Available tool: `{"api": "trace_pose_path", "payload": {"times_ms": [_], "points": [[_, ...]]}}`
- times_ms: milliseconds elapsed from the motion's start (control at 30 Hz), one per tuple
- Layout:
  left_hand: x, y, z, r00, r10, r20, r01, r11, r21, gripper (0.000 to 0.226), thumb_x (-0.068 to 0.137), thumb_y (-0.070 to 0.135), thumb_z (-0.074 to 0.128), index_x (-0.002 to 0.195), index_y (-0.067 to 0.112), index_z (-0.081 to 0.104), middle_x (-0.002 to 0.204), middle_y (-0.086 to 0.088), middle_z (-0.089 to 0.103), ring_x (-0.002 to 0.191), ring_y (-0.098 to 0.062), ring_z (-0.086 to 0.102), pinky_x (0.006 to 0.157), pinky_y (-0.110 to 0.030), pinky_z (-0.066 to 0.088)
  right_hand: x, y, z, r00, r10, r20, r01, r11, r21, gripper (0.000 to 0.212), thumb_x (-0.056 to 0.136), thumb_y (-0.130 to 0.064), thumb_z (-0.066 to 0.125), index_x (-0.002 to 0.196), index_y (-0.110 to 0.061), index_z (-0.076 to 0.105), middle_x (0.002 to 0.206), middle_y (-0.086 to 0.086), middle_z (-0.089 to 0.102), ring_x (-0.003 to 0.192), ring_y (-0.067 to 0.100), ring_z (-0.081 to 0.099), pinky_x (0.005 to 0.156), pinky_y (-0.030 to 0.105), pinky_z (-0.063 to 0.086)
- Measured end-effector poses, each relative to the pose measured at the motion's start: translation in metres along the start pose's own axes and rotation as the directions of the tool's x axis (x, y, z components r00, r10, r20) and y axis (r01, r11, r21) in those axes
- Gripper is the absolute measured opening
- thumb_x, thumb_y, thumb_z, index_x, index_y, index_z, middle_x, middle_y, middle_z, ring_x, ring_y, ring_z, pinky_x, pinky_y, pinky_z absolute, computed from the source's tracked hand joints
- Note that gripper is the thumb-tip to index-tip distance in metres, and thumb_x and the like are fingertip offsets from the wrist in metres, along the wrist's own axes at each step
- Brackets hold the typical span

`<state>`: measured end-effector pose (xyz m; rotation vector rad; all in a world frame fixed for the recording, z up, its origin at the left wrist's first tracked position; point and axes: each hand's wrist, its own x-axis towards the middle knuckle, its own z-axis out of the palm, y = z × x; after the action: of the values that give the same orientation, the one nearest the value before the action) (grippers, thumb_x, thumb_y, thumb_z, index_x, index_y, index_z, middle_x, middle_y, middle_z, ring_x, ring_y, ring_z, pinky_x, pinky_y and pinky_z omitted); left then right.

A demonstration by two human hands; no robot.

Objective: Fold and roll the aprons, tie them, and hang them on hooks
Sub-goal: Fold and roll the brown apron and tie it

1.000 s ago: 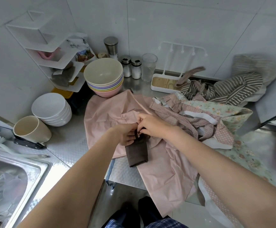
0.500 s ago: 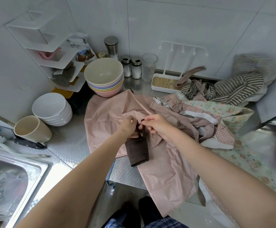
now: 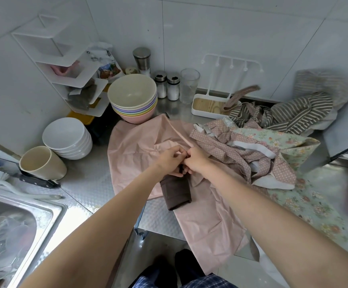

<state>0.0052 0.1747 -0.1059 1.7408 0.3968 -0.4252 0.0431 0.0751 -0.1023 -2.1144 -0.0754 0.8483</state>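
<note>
**Tying off the brown roll**

At mid-frame the left hand (image 3: 170,161) and right hand (image 3: 197,161) meet at the top end of the rolled brown apron (image 3: 176,193), fingers curled and pinching what looks like its tie. The roll lies on the pink apron (image 3: 140,146). Judged step: knotting. Next comes cinching it, then carrying it to the hook rack (image 3: 231,61) at upper right.

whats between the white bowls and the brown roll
In the head view, bare steel counter, then the left part of the pink apron, lies between the white bowls and the brown roll.
</note>
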Motion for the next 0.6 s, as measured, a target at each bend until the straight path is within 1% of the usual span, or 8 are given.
{"api": "trace_pose_path", "payload": {"times_ms": [33,100,167,267,367,433,500,600], "points": [[-0.001,-0.001,-0.001,1.000,-0.014,-0.006,0.014,1.000,-0.025,0.015,0.099,0.023,0.045,0.086,0.016,0.049,0.069,-0.005,0.058,0.061,-0.016,0.056,0.054,-0.024,0.057,0.002,0.002,0.000,1.000,-0.003,-0.007,0.003,0.999,0.039,0.024,0.094,0.004,0.041,0.074,-0.007,0.049,0.039,0.001,0.052,0.025,0.003,0.044,0.031,0.013,0.035],[-0.001,-0.005,-0.007,0.995,-0.090,-0.037,0.083,0.985,-0.152,0.002,0.096,0.017,0.050,0.094,0.017,0.050,0.080,-0.006,0.059,0.063,-0.016,0.060,0.054,-0.025,0.058,0.006,0.006,0.000,1.000,0.017,0.007,-0.018,0.980,0.200,0.015,0.094,0.006,0.042,0.087,0.000,0.053,0.054,0.011,0.054,0.028,0.004,0.049,0.034,0.014,0.040],[-0.001,-0.010,-0.013,0.988,-0.153,-0.010,0.145,0.955,-0.257,0.013,0.093,0.007,0.051,0.103,0.016,0.050,0.086,-0.007,0.061,0.063,-0.014,0.065,0.054,-0.023,0.057,0.006,0.011,-0.004,0.999,0.049,0.021,-0.053,0.925,0.377,0.014,0.092,0.010,0.045,0.084,-0.002,0.047,0.064,0.016,0.053,0.032,0.007,0.054,0.038,0.015,0.045],[-0.002,-0.017,-0.017,0.986,-0.130,0.103,0.141,0.984,-0.107,0.012,0.093,0.004,0.053,0.103,0.010,0.056,0.079,-0.002,0.064,0.059,0.001,0.065,0.059,-0.014,0.055,0.005,0.018,-0.011,0.998,0.024,0.057,-0.049,0.868,0.494,0.015,0.088,0.012,0.052,0.081,-0.001,0.051,0.071,0.019,0.056,0.041,0.010,0.061,0.045,0.015,0.050],[-0.001,-0.019,-0.018,0.987,-0.109,0.116,0.118,0.990,-0.074,0.011,0.093,0.010,0.056,0.102,0.007,0.061,0.078,-0.002,0.065,0.061,0.002,0.065,0.059,-0.011,0.053,0.001,0.022,-0.019,0.993,-0.008,0.118,-0.060,0.827,0.559,0.011,0.088,0.010,0.054,0.083,0.001,0.059,0.075,0.018,0.059,0.051,0.011,0.065,0.053,0.014,0.053],[-0.001,-0.020,-0.019,0.986,-0.112,0.127,0.124,0.988,-0.090,0.007,0.093,0.011,0.056,0.094,0.009,0.063,0.078,-0.002,0.066,0.062,0.002,0.066,0.059,-0.010,0.052,-0.001,0.025,-0.025,0.982,-0.036,0.186,-0.078,0.818,0.569,0.012,0.089,0.009,0.053,0.085,0.001,0.062,0.078,0.015,0.061,0.060,0.011,0.066,0.059,0.014,0.054],[-0.002,-0.019,-0.018,0.982,-0.123,0.142,0.135,0.988,-0.079,0.010,0.093,0.011,0.055,0.086,0.012,0.062,0.077,-0.001,0.066,0.062,0.001,0.066,0.058,-0.011,0.053,-0.004,0.025,-0.029,0.965,-0.054,0.256,-0.088,0.855,0.512,0.014,0.089,0.009,0.051,0.092,0.005,0.064,0.080,0.013,0.062,0.066,0.011,0.065,0.064,0.014,0.055],[-0.002,-0.016,-0.015,0.981,-0.142,0.134,0.147,0.989,-0.034,0.012,0.093,0.010,0.055,0.083,0.011,0.061,0.078,-0.005,0.066,0.064,-0.003,0.066,0.058,-0.013,0.054,-0.001,0.021,-0.030,0.968,-0.054,0.245,-0.017,0.961,0.278,0.021,0.088,0.010,0.053,0.107,0.017,0.059,0.077,0.010,0.061,0.054,0.002,0.063,0.059,0.011,0.053]]}}
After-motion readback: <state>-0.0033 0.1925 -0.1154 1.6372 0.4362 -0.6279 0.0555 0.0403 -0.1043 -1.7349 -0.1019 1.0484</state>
